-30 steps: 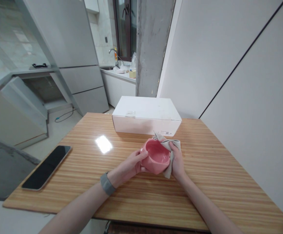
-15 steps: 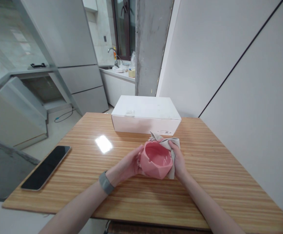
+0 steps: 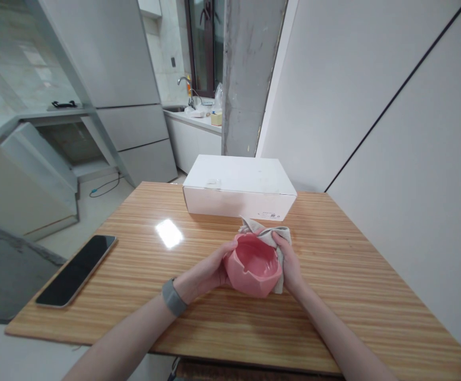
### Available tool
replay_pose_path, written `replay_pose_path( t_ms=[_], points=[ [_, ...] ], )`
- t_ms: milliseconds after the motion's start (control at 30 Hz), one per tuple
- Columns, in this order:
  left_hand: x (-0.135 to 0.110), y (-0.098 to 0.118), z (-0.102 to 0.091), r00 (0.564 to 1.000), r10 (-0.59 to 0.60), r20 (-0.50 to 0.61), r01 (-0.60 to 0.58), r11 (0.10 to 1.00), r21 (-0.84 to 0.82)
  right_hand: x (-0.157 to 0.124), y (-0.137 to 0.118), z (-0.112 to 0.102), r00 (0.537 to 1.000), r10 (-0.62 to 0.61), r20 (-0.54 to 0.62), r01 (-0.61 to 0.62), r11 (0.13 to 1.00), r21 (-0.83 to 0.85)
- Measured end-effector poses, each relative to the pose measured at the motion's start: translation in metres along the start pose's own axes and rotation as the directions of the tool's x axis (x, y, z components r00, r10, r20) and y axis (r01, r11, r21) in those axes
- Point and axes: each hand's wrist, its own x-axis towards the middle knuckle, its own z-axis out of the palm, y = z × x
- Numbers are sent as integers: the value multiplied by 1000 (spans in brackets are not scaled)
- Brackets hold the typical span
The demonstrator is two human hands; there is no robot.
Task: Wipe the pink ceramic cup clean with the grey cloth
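A pink faceted ashtray [image 3: 253, 283] with notches in its rim is held above the wooden table, its opening tilted towards me. My left hand [image 3: 214, 267] grips its left side, thumb near the rim and fingers partly hidden beneath. On the other side, my right hand [image 3: 288, 262] presses a light grey cloth [image 3: 281, 234] against the ashtray's right wall and far rim. The cloth drapes over the back edge and hangs down the right side. A grey band [image 3: 173, 297] circles my left wrist.
A white box [image 3: 240, 177] rests on the far part of the wooden table [image 3: 365, 296]. Near the left edge lies a phone [image 3: 77, 272], dark screen up. A white wall stands at the right; a sink counter [image 3: 194, 119] is behind.
The ashtray has tipped slightly and dropped a little towards me. My left thumb has shifted along the rim, and the cloth has moved slightly left with my right hand.
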Motion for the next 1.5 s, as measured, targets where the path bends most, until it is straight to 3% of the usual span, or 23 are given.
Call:
replay_pose_path(
  t_ms=[100,300,500,667,833,1000,1200,1367,1500],
  points=[
    [1,1,2,999,50,-4,-50,999,3,4,4,-4,1000,-10,-28,10,1000,-26],
    [3,1,5,990,120,-71,-121,992,-23,13,16,-14,973,-165,-163,143,980,-138],
    [1,-2,7,990,139,-9,-139,990,19,14,17,-20,952,-217,-215,184,969,-163],
    [-1,1,1,993,117,24,-120,981,153,11,11,-17,954,-201,-222,162,970,-182],
    [1,5,-3,999,-29,37,28,999,17,7,3,-9,980,-98,-175,81,992,-101],
    [1,2,-4,999,-31,22,31,999,-6,0,-3,1,999,27,-24,-27,999,-30],
    [0,0,-5,997,-66,-45,68,997,34,-2,-3,2,999,-37,-23,35,994,-99],
    [3,-1,-2,995,42,-87,-37,998,57,5,2,-6,997,-75,-11,73,991,-111],
    [4,0,4,983,128,-133,-123,991,47,9,10,-7,978,-181,-105,158,967,-201]
  ],
)
